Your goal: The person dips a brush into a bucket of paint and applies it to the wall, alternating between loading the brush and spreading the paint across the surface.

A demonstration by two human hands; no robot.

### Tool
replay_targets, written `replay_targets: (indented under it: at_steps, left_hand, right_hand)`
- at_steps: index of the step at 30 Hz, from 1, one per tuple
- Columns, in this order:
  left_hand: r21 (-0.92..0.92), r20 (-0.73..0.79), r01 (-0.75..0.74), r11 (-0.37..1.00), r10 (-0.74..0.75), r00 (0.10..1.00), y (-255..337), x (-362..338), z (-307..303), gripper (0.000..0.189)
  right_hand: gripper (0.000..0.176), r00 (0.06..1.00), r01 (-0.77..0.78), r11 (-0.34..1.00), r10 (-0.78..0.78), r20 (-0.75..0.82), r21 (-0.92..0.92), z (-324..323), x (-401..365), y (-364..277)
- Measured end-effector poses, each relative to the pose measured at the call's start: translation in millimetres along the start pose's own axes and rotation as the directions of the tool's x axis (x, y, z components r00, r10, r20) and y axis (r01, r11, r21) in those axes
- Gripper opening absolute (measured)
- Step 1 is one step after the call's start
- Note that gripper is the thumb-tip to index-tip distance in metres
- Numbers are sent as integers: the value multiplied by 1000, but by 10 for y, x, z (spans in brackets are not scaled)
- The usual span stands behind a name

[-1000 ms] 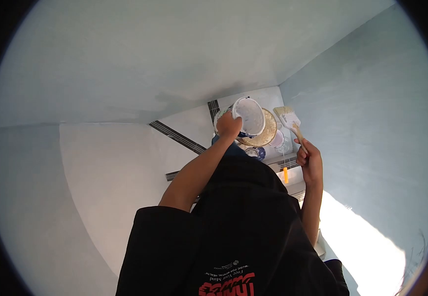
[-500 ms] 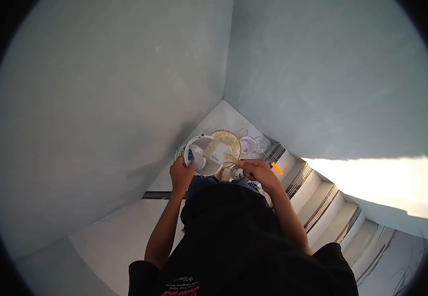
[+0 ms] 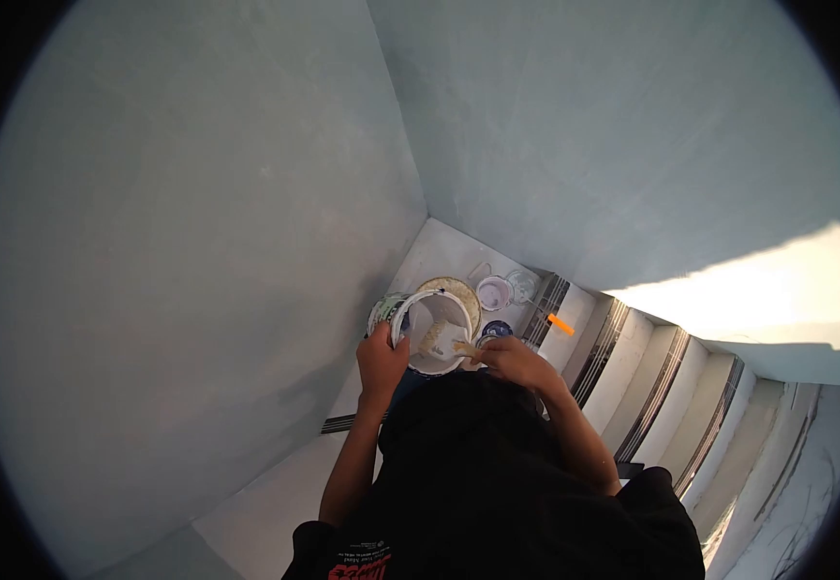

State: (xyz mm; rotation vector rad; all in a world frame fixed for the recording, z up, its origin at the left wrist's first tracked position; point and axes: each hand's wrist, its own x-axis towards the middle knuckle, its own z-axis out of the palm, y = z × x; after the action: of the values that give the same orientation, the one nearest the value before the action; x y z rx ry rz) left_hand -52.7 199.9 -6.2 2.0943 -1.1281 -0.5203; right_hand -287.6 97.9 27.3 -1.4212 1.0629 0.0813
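My left hand [image 3: 381,365] is closed on the near left rim of a white bucket [image 3: 399,324], which tilts so that its pale inside faces me. My right hand [image 3: 518,365] grips the short tan handle of a wide paint brush [image 3: 447,340]. The brush's broad white head, with a tan bristle edge, is down inside the bucket mouth. Behind the bucket shows part of a round, tan-stained container [image 3: 473,297]. A printed bucket [image 3: 381,311] stands just beyond my left hand.
A small lilac-coloured pot [image 3: 494,293] and a clear container [image 3: 525,284] stand near the right wall. An orange handle [image 3: 561,325] lies by the stairs [image 3: 623,362], which descend to the right. Grey walls [image 3: 246,242] meet in a corner ahead.
The brush has gone from above the bucket's right side into the bucket mouth. My hands have come closer together, and the camera view has turned slightly.
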Motion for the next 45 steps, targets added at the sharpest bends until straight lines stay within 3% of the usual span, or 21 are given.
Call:
replay_targets:
  at_steps: [1,4,7,13,16,20,25,28,31,32,35,40,43,45]
  left_hand:
    - [1,3,-10,1000,10,1000,34,14,-8,24]
    - [5,1,-53,999,53,999,135,-16,-53,24]
    - [8,-15,-103,995,103,995,223,-96,0,23]
    - [49,-1,-145,988,146,989,452,-259,78,22]
    - [35,-7,-159,987,160,987,560,-212,141,22]
    - [71,-4,-192,979,193,981,630,-81,234,21]
    - [53,15,-131,990,131,991,595,8,242,22]
    - [32,27,-113,993,112,993,508,129,264,22]
    - [20,57,-92,996,91,994,338,372,322,22]
    - [14,65,-85,996,84,994,269,454,346,22]
    - [-52,45,-84,995,87,995,115,708,396,22]
    - [-80,106,-69,994,78,991,20,1271,575,22]
    - [-82,135,-1,997,12,991,-308,1598,868,22]
    - [-106,119,27,994,-15,993,-656,1879,1215,22]
  right_hand:
    - [30,996,60,990,-68,-58,-127,-5,-19,-60]
    - [37,987,40,931,-93,-130,-362,50,-37,-217]
    - [41,984,-67,920,-3,-178,-385,113,21,-331]
    - [36,951,-12,908,-119,-285,-420,248,177,-443]
    - [39,954,28,898,-154,-255,-439,219,349,-408]
    - [36,954,5,919,-123,-274,-395,119,446,-420]
    - [34,940,-25,912,-119,-321,-409,53,327,-318]
    - [38,968,21,947,-99,-228,-322,-54,404,-34]
    - [36,988,82,997,-82,-131,-6,-279,312,-111]
    - [31,994,-8,994,19,-104,106,-309,266,-194]
    - [24,996,-81,937,85,1,340,-363,221,-251]
    - [19,973,3,921,87,-212,390,-308,764,73]
    - [23,949,-49,829,212,-233,557,-239,1309,158]
    - [27,952,-29,838,189,-240,545,-191,1760,297]
